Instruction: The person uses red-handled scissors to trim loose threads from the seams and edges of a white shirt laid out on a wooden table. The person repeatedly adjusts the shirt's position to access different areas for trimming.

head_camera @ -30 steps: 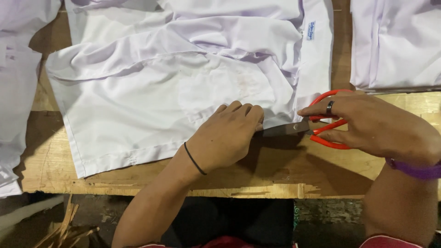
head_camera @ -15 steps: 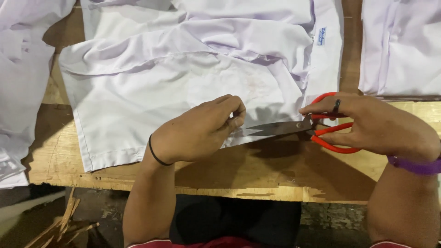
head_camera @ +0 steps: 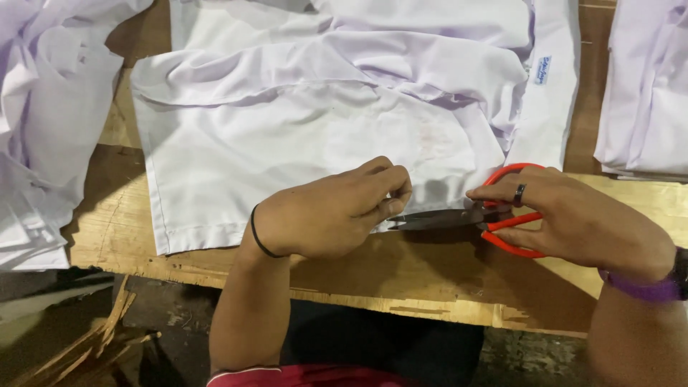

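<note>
Two hands working: your left hand (head_camera: 326,211) is now pinching the white shirt (head_camera: 301,136) hem instead of pressing it flat; your right hand (head_camera: 573,215) is keeping its closed grip on the red scissors (head_camera: 466,217), blade tips beside that pinch.

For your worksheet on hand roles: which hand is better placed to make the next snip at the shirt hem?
Probably the right hand: it holds the scissors, blades at the shirt hem. The left hand only pinches the fabric.

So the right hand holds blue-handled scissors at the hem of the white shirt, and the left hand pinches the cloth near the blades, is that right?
Not quite: the scissors have red-orange handles, not blue, as the head view shows. The rest holds: the right hand holds them at the hem of the white shirt, and the left hand pinches the cloth near the blades.
</note>
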